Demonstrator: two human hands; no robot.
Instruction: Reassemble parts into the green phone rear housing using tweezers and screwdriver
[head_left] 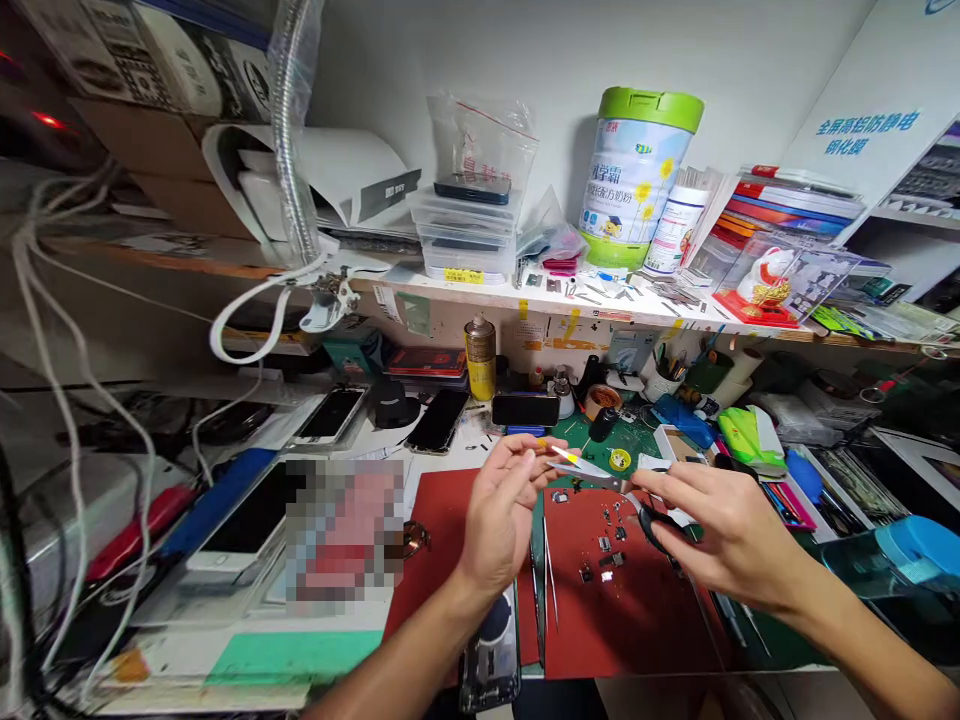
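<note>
My left hand (504,500) is raised over the red mat (637,630), its fingertips pinched on a small yellow piece (543,443). In my right hand (716,530) are scissors (600,477) with dark handles, their blades parted and pointing left toward the fingers of my left hand. A small white and yellow strip (566,456) shows by the blades. Beneath my hands, tweezers (551,575) and several small metal parts (617,559) lie on the mat. A phone body (491,665) is under my left forearm at the mat's front edge.
Phones (439,420) lie at the back left, and a yellow spray can (481,358) stands near the shelf (495,298). A roll of yellow tape (620,460) sits behind the scissors. A blue bottle (900,575) is at the right. White cables (67,330) hang at the left.
</note>
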